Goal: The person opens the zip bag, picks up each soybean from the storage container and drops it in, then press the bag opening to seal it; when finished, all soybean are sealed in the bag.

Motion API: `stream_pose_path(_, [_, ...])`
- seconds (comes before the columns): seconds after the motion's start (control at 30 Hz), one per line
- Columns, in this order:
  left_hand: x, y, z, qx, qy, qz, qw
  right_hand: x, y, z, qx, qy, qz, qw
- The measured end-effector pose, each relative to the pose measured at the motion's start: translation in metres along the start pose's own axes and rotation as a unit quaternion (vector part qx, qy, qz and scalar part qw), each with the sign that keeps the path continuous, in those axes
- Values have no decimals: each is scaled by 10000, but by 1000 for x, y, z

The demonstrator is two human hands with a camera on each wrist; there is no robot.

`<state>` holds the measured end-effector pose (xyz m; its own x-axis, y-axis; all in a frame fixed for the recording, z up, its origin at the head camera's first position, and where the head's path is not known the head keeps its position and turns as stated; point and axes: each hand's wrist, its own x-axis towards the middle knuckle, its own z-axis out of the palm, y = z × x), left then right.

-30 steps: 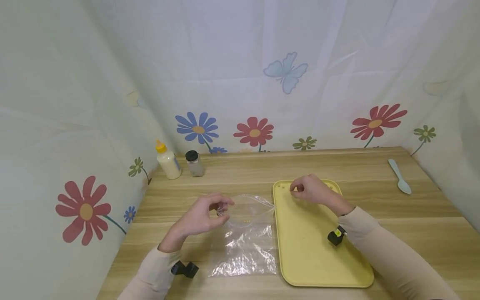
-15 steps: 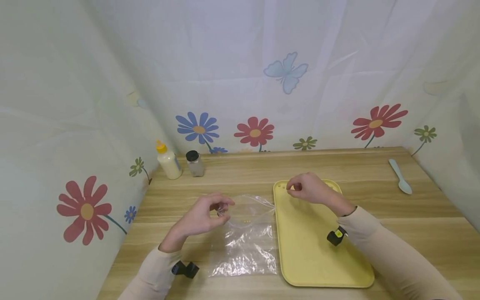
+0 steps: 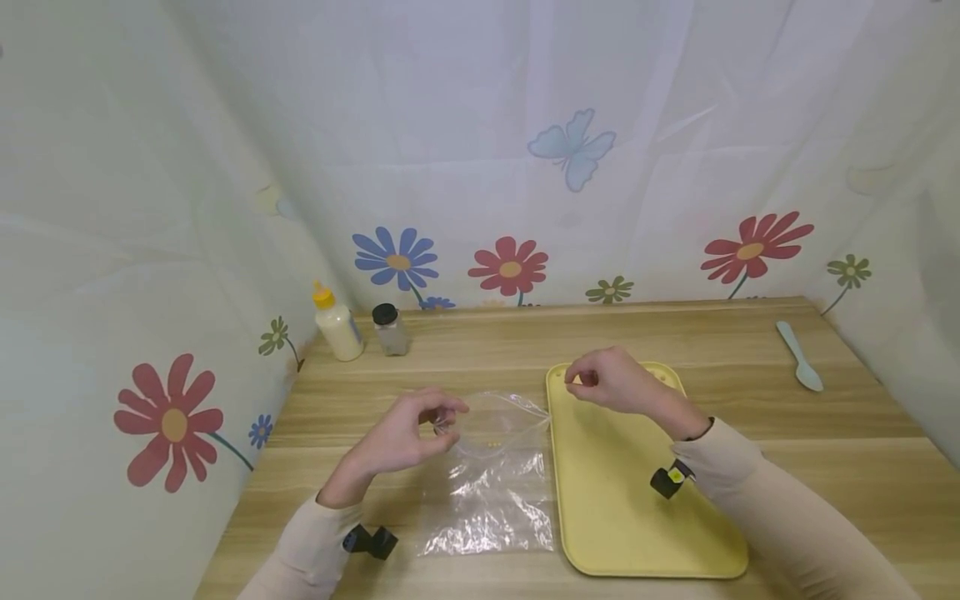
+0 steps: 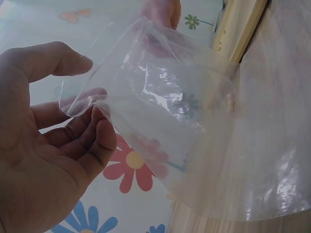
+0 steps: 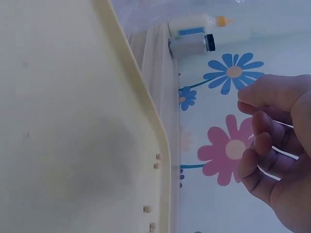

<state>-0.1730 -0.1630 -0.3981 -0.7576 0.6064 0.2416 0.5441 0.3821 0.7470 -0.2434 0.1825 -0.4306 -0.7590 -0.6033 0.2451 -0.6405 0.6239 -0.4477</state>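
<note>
My left hand [image 3: 411, 429] grips the rim of a clear plastic bag [image 3: 495, 500], lying on the table with its mouth spread. In the left wrist view, the bag's film [image 4: 160, 92] is caught at my curled fingers, while the thumb stands apart. Several small yellowish beads [image 3: 493, 444] show through the bag. Above the far left part of a yellow tray [image 3: 637, 500] hovers my right hand [image 3: 618, 382], thumb and forefinger tips together; whether a bead is between them is too small to tell. Several beads [image 5: 147, 208] lie along the tray's far rim in the right wrist view.
At the back left stand a white bottle with a yellow nozzle cap [image 3: 339, 329] and a small clear jar with a black lid [image 3: 391, 332]. A pale blue spoon [image 3: 799, 358] lies at the far right. Flowered sheeting [image 3: 465, 167] hangs behind the wooden table.
My right hand has moved slightly left over the tray, its fingertips staying together. The left hand keeps its hold on the bag in the same place.
</note>
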Motion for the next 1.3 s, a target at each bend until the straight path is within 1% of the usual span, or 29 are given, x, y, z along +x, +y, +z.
stream_pose_path(0.13, [0,-21,4,21,13,90,10000,0,-5,-2,-33,54,-108,9999])
stream_pose_path(0.23, [0,-38,7,78,28,94,9999,1,-10,-4,-28,171,-222,9996])
stream_pose_path(0.33, [0,-36,8,106,31,2,9999,2,-15,-6,-4,305,-304,9991])
stream_pose_path(0.4, [1,-32,8,96,27,-42,9999,2,-18,-6,14,335,-326,9989])
stream_pose_path(0.53, [1,-15,5,39,6,-52,10000,3,-25,-7,91,319,-400,9987])
stream_pose_path(0.6, [0,-7,3,28,6,16,10000,4,-29,-7,139,333,-465,9983])
stream_pose_path(0.67, [0,-2,2,15,13,67,10000,4,-33,-8,159,372,-548,9977])
stream_pose_path(0.77, [0,-1,2,24,31,127,9999,5,-38,-8,208,428,-698,9964])
stream_pose_path(1.0, [0,0,1,-13,50,90,9999,7,-51,-8,342,450,-996,9934])
stream_pose_path(1.3, [1,3,2,-43,36,70,10000,9,-57,-3,491,373,-1249,9902])
